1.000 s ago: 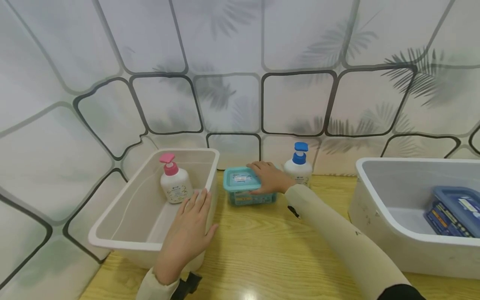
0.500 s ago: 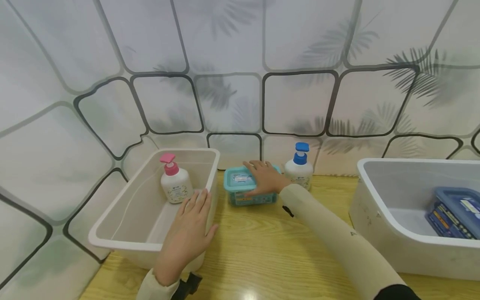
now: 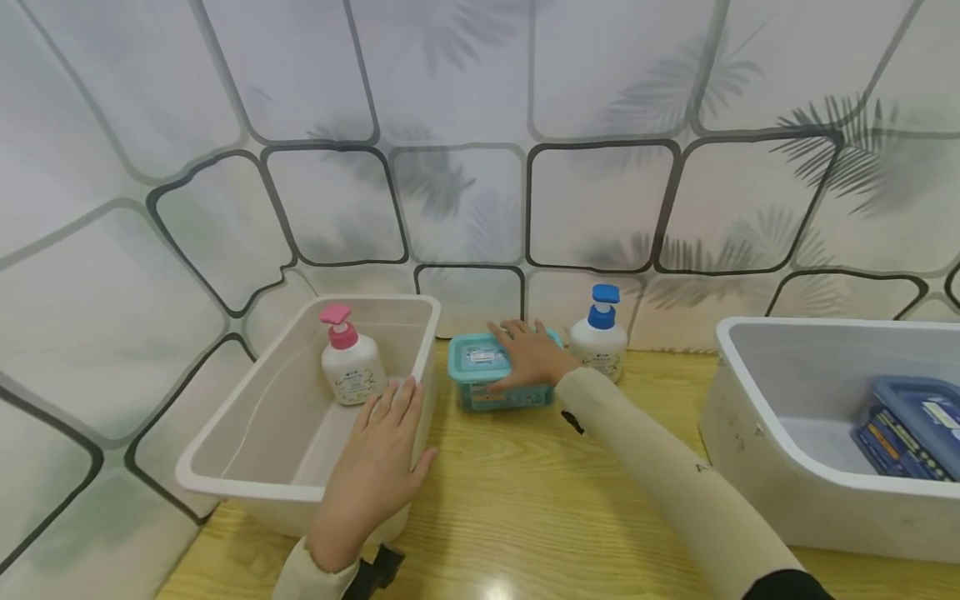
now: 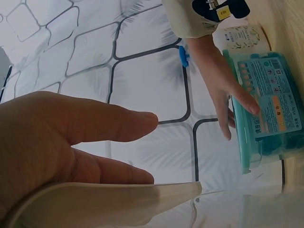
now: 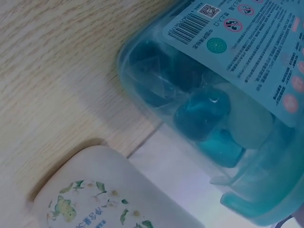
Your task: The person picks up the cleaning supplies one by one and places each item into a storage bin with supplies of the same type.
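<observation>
Compared with a second ago, we are seeing the right hand [image 3: 532, 358] resting slightly farther left on the teal box [image 3: 510, 398], while the left hand [image 3: 375, 462] is keeping its place. Nearest us, the left hand is lying across the rim of the cream tub [image 3: 247, 489], fingers straight, thumb apart, grasping nothing. Bare table [image 3: 517, 500] is stretching from there toward the grey tub [image 3: 825, 510], which is holding a blue box [image 3: 918, 417]. Farther out, the teal box is standing on the table, a narrow strip separating it from the cream tub; the right hand is spreading unclenched fingers over its lid, thumb reaching its front. A blue-topped bottle [image 3: 597, 340] is crowding its right side, and the patterned wall [image 3: 585, 208] is bounding the back.
</observation>
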Available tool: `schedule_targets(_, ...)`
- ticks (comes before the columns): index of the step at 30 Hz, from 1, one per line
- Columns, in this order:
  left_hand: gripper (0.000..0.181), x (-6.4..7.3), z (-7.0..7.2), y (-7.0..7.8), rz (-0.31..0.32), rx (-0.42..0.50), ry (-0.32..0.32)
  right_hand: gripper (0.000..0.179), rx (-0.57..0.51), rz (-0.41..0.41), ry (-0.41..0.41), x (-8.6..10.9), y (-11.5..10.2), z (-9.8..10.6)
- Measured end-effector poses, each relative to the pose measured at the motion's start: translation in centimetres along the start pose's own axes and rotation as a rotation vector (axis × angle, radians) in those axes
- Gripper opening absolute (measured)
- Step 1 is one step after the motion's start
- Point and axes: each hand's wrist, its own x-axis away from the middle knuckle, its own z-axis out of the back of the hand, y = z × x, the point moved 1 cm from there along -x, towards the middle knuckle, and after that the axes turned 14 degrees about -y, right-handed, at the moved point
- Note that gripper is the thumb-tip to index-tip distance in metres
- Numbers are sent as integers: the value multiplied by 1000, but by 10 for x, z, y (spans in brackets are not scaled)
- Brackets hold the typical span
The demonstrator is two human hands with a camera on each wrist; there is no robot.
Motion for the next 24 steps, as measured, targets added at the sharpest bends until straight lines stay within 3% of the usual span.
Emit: schedule_targets(24,70,-1,-1,-1,-6,-14,12,108,-18,-94,6,-4,-14,-4)
